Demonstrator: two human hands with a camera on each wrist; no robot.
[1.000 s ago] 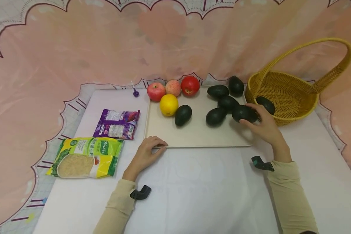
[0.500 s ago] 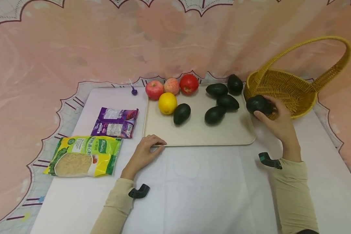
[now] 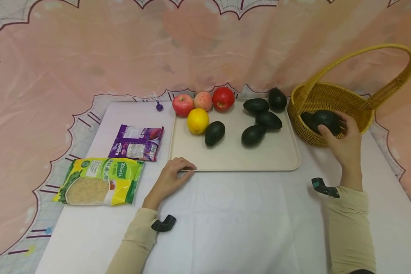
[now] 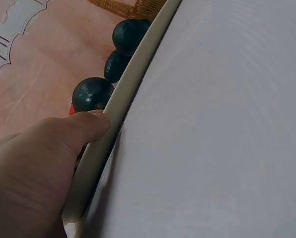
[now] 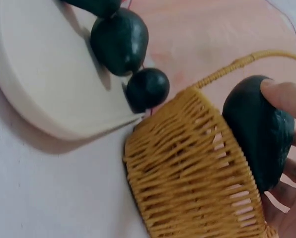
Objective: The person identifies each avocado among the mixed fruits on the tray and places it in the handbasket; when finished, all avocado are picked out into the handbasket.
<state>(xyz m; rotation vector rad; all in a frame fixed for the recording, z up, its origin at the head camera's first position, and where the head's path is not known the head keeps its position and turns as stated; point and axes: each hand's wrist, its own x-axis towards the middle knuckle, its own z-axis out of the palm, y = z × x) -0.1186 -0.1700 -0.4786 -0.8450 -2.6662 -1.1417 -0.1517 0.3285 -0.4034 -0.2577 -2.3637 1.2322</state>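
My right hand (image 3: 346,137) grips a dark green avocado (image 3: 326,121) over the front rim of the yellow wicker basket (image 3: 309,137). Thumb and fingers lie on opposite sides of that avocado in the right wrist view. Another avocado (image 3: 306,119) shows beside it inside the basket. At the front left corner of the cream tray (image 3: 246,161), my left hand (image 3: 171,179) holds the rim, its thumb (image 4: 91,125) against the edge; the other fingers are mostly hidden in the left wrist view. Several avocados (image 3: 253,136) lie on the tray.
A red apple (image 3: 183,105), a peach (image 3: 203,101), a red round fruit (image 3: 223,99) and a yellow fruit (image 3: 198,121) sit at the tray's left. Beyond the tray's left side are a purple packet (image 3: 137,143), a yellow-green Knorr bag (image 3: 101,182) and a purple lollipop (image 3: 159,107). The basket's tall handle (image 3: 356,51) arches up.
My right hand has carried the avocado rightward from above the tray's right edge to over the basket. The left hand has stayed at the tray's corner.
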